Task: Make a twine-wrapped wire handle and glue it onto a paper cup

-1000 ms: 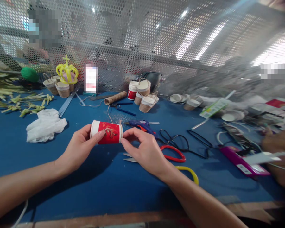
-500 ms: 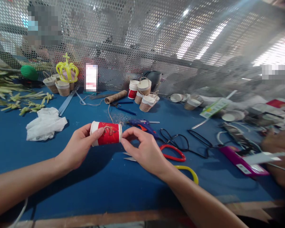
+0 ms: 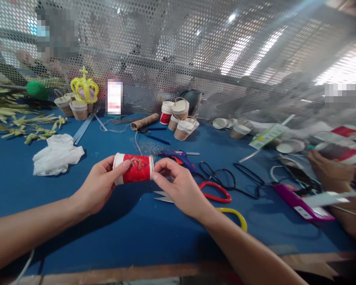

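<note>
A red and white paper cup [image 3: 138,174] lies sideways above the table, with a squiggle of glue or cord on its red side. My left hand [image 3: 99,184] is closed around its white end, the thumb on top. At the other end, the thumb and forefinger of my right hand [image 3: 178,184] pinch the cup's edge. Thin twine [image 3: 138,142] runs from a twine roll [image 3: 145,121] to behind the cup, near my right fingertips; its end is hidden. Scissors [image 3: 215,191] with one red and one yellow handle lie under my right hand and forearm.
Beyond the cup lies a blue glue gun [image 3: 178,154] with a black cable [image 3: 219,174]. Pliers [image 3: 156,136], twine-wrapped cups [image 3: 185,128] and a white cloth [image 3: 57,154] are around. A purple power strip [image 3: 302,204] and another person's hand [image 3: 329,168] are at right.
The cup and both my hands have shifted very slightly, with the grip unchanged. At the right, the other person's hand has moved up and left toward the items there.
</note>
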Tool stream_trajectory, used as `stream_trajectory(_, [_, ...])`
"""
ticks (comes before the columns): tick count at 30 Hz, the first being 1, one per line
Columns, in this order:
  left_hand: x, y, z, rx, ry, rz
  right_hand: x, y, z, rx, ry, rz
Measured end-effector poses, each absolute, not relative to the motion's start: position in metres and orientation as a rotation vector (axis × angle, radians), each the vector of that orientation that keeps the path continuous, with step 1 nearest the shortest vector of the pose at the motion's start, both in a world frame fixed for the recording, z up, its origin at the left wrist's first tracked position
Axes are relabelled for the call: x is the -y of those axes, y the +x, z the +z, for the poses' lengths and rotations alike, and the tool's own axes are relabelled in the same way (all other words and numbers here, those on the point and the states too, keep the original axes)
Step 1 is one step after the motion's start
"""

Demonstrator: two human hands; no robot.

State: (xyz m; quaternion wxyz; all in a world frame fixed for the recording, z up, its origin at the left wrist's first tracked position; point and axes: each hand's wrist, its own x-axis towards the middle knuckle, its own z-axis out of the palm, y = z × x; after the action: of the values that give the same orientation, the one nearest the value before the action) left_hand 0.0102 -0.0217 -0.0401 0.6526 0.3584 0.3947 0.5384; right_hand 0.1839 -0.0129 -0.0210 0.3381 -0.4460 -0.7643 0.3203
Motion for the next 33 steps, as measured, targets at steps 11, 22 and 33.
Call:
stream_trajectory(11, [0.006, 0.001, -0.024, -0.824, 1.087, 0.899, 0.015, 0.188, -0.010, 2.004, -1.086, 0.740])
stream_trajectory(22, [0.006, 0.014, -0.028, -0.831, 1.001, 1.049, 0.012, 0.189, -0.016, 1.893, -1.095, 0.791])
stream_trajectory(33, [0.008, 0.012, -0.034, -0.864, 0.979, 1.044, 0.011, 0.186, -0.016, 1.902, -1.111, 0.875])
